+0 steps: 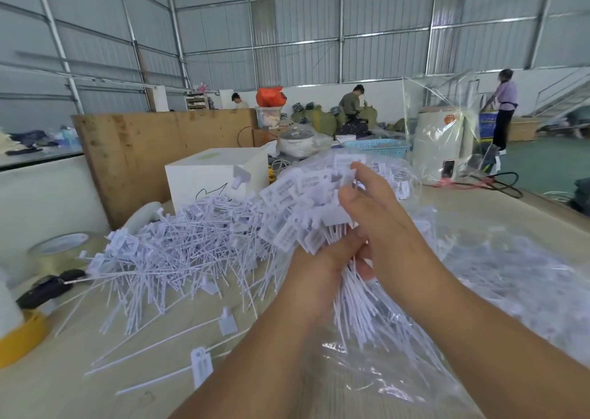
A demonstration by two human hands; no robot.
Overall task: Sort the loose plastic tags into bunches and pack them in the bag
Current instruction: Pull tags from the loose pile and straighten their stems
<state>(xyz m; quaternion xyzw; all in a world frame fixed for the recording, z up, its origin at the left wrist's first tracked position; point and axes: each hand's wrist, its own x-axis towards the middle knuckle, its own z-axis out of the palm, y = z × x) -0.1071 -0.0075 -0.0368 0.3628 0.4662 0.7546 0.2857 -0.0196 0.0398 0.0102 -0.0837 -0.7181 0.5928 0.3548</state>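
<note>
Two hands working one bunch of tags (306, 208): left hand (314, 267) gripping stems, right hand (372, 214) seemingly pinching tag heads. Loose pile (178, 246) lying left on table (64, 383), clear bag (498, 265) right. I'm fearing loosening grip spilling stems.

A white box (217, 176) sits at twelve o'clock on the wooden table (57, 383). A clear tape roll (62, 252) and a yellow tape roll (22, 339) lie at nine o'clock. A blue basket (376, 147) stands farther back.
</note>
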